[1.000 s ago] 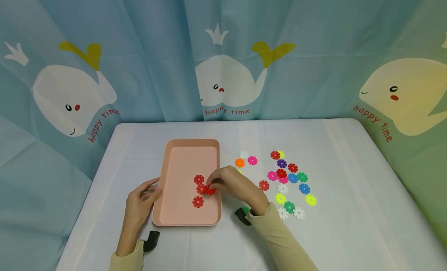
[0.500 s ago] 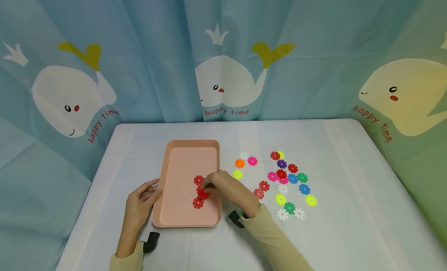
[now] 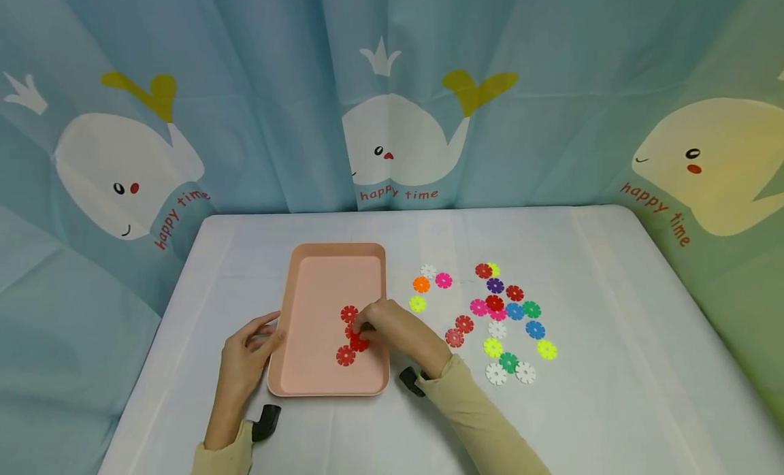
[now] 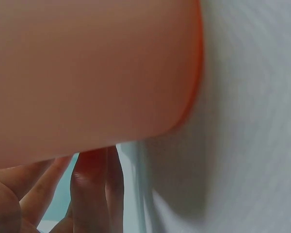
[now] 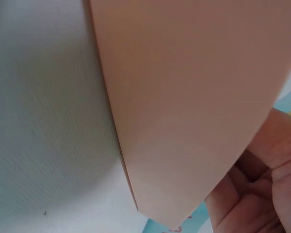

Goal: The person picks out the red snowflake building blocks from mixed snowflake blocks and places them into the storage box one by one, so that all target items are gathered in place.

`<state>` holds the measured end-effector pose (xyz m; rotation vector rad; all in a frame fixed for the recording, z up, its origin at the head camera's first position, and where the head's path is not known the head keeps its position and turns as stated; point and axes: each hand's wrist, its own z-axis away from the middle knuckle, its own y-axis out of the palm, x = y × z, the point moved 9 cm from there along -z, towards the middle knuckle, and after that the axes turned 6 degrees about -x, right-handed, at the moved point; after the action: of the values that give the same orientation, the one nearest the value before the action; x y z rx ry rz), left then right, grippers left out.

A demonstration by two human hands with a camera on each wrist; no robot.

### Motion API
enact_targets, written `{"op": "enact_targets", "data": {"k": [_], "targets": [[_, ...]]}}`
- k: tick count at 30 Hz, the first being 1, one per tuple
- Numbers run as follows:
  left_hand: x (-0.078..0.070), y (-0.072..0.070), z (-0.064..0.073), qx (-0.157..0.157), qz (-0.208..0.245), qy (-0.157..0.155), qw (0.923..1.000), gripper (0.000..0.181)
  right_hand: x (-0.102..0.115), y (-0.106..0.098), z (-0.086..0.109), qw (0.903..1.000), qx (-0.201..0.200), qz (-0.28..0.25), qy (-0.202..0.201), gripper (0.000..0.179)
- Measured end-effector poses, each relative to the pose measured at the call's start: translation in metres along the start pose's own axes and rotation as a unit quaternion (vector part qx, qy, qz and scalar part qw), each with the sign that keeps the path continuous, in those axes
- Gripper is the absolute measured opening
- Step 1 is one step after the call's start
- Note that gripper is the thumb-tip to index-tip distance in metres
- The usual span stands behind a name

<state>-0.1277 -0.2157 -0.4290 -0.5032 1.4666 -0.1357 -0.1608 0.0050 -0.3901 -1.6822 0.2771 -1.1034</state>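
Right hand (image 3: 395, 326) extends over the right edge of the pink tray (image 3: 327, 284), its fingertips drawn together on a bright red disc (image 3: 360, 344) inside that edge, against other red discs (image 3: 346, 356). Left hand (image 3: 245, 354) rests against the tray's left edge, fingers loosely extended and clasping nothing. The step in hand appears to be placing a disc; the next move probably calls for release, then reaching toward further red discs (image 3: 454, 337) among discs of other colours (image 3: 493, 348) on the counter (image 3: 612, 352).
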Motion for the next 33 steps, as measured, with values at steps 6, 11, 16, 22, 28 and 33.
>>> {"op": "enact_targets", "data": {"k": [6, 11, 16, 22, 28, 33], "targets": [[0.000, 0.000, 0.000, 0.000, 0.001, 0.003, 1.0000, 0.042, 0.002, 0.003, -0.001, 0.9999, 0.003, 0.011, -0.013, 0.012], [0.000, 0.000, 0.000, 0.000, 0.003, 0.003, 1.0000, 0.042, 0.003, 0.003, 0.000, 0.9998, 0.005, 0.013, -0.017, 0.013], [0.000, 0.000, 0.001, -0.002, 0.007, 0.003, 1.0000, 0.040, 0.003, 0.004, 0.000, 0.9999, 0.006, 0.009, -0.008, 0.016], [-0.002, 0.000, 0.001, -0.004, 0.000, 0.001, 1.0000, 0.039, 0.001, 0.001, 0.001, 0.9999, -0.002, -0.011, 0.004, 0.020], [-0.002, 0.000, 0.000, -0.005, -0.003, 0.004, 1.0000, 0.040, 0.003, -0.004, 0.005, 0.9996, -0.008, -0.027, 0.000, 0.022], [-0.002, 0.000, 0.000, -0.004, -0.001, 0.006, 1.0000, 0.041, 0.005, -0.013, 0.010, 0.9992, -0.021, -0.035, 0.001, 0.021]]}}
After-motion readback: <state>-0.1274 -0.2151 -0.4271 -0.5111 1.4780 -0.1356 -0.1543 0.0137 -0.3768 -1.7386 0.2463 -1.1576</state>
